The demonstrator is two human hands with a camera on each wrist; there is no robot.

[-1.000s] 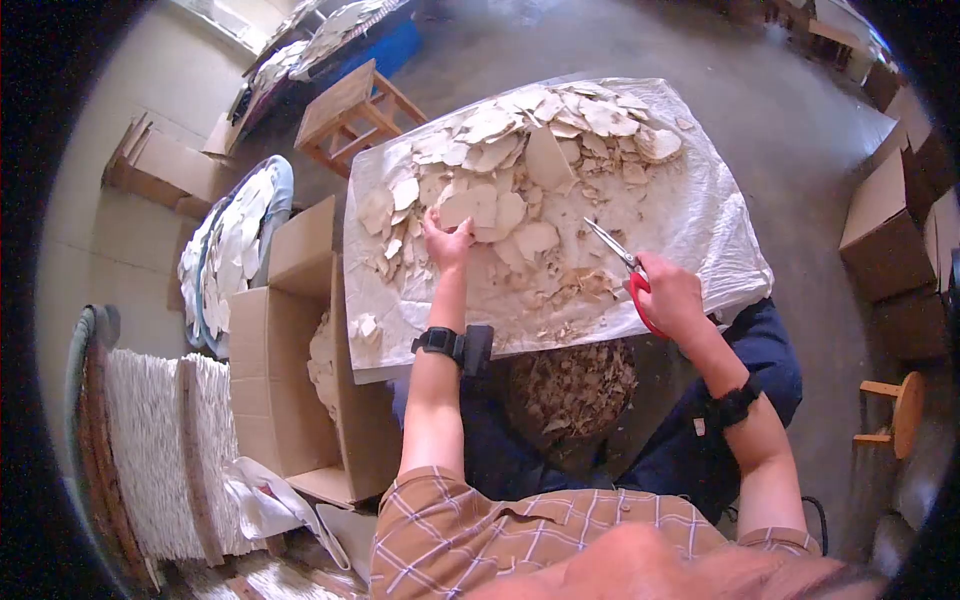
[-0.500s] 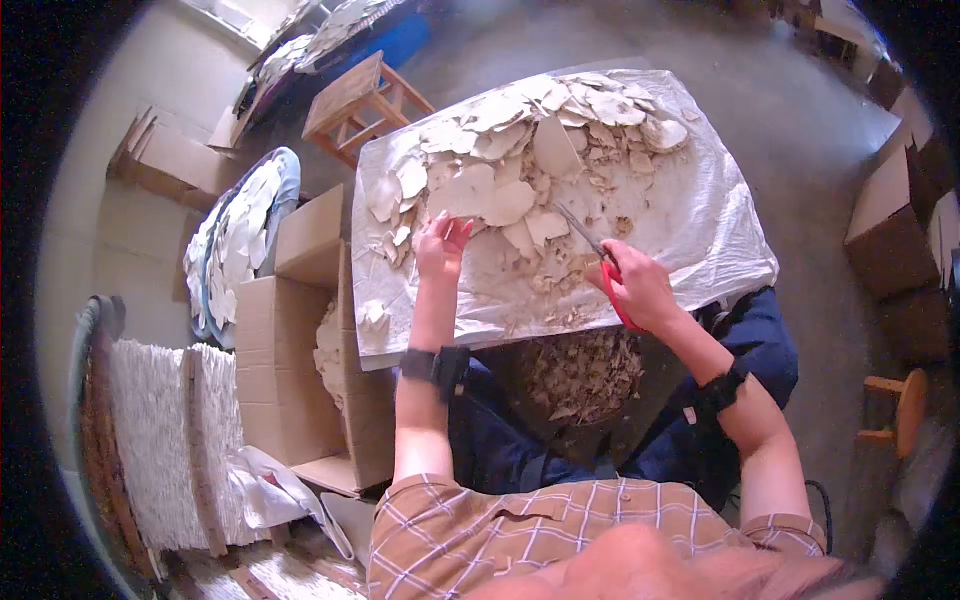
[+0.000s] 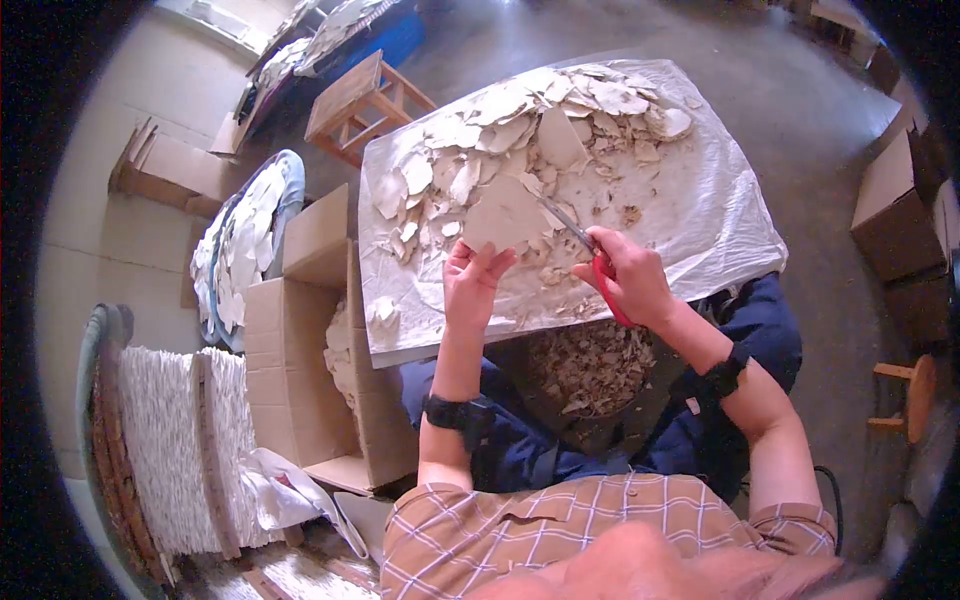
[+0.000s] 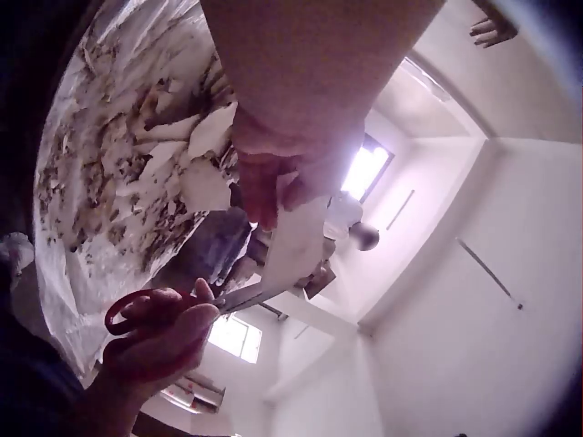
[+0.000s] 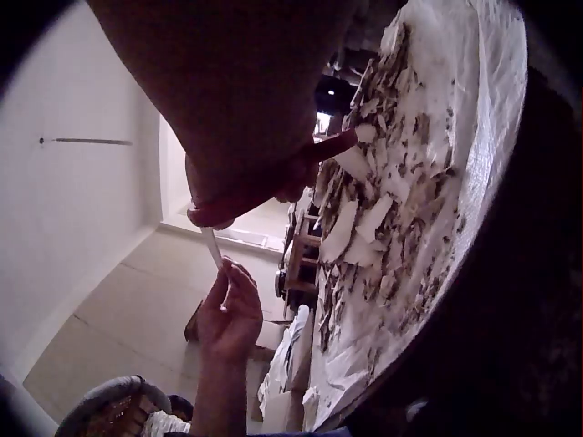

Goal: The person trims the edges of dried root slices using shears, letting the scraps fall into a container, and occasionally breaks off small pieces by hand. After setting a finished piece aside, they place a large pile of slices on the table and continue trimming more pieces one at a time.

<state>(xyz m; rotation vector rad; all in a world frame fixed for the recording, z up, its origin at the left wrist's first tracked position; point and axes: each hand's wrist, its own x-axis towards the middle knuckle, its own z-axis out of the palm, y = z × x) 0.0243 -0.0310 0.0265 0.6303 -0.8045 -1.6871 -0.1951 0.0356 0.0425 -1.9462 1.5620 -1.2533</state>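
My left hand (image 3: 478, 282) pinches a broad, thin, cream-coloured flat piece (image 3: 502, 212) by its near edge, over the table. My right hand (image 3: 640, 280) grips red-handled scissors (image 3: 604, 277), fingers through the handles. In the head view the scissor blades reach the right edge of the piece. From the left wrist, the piece (image 4: 293, 244) hangs below the fingers and the blades (image 4: 244, 297) meet its lower end. The right wrist view shows the left hand (image 5: 232, 314) pinching the piece, seen edge-on. Similar flat pieces (image 3: 500, 135) lie heaped along the table's far side.
A white plastic sheet (image 3: 720, 215) covers the table, with small scraps strewn on it. Below its near edge stands a container full of scraps (image 3: 595, 365). An open cardboard box (image 3: 300, 385) stands at the left. Behind it are a wooden stool (image 3: 345, 105) and a tray of pieces (image 3: 245, 245).
The left hand has brought a flat piece off the pile, nearer the body and rightward. The right hand has moved left, bringing the scissors to the piece's edge.
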